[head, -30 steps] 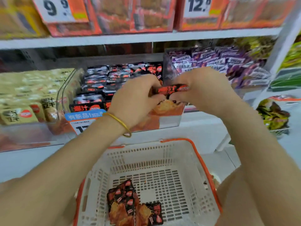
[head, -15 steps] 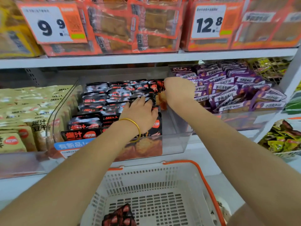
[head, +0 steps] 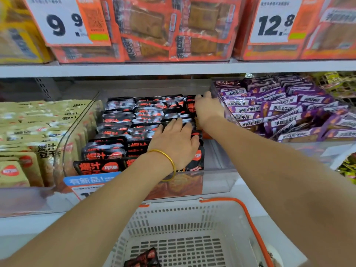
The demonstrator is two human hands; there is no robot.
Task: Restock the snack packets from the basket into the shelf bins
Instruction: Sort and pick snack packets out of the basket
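A clear shelf bin (head: pixel 221 182) holds rows of black-and-red snack packets (head: pixel 119 120). My left hand (head: pixel 176 141), with a gold bangle on the wrist, lies flat on the packets in the bin's right column, fingers spread. My right hand (head: pixel 207 107) reaches to the back right corner of the bin and its fingers curl round a black-and-red packet (head: pixel 190 106) standing there. Below the shelf, a white basket with an orange rim (head: pixel 248 214) holds a few black-and-red packets (head: pixel 143 258) at its bottom edge.
A bin of purple packets (head: pixel 289 112) stands to the right, a bin of tan packets (head: pixel 28 135) to the left. Orange boxes with price tags 9.9 (head: pixel 63 22) and 12.8 (head: pixel 275 22) sit on the shelf above. Green packets (head: pixel 348 170) lie at far right.
Both hands carried a packet from in front of the bin into it. The right hand has gone further back into the corner; the left hand now presses on the packets. The view rose.
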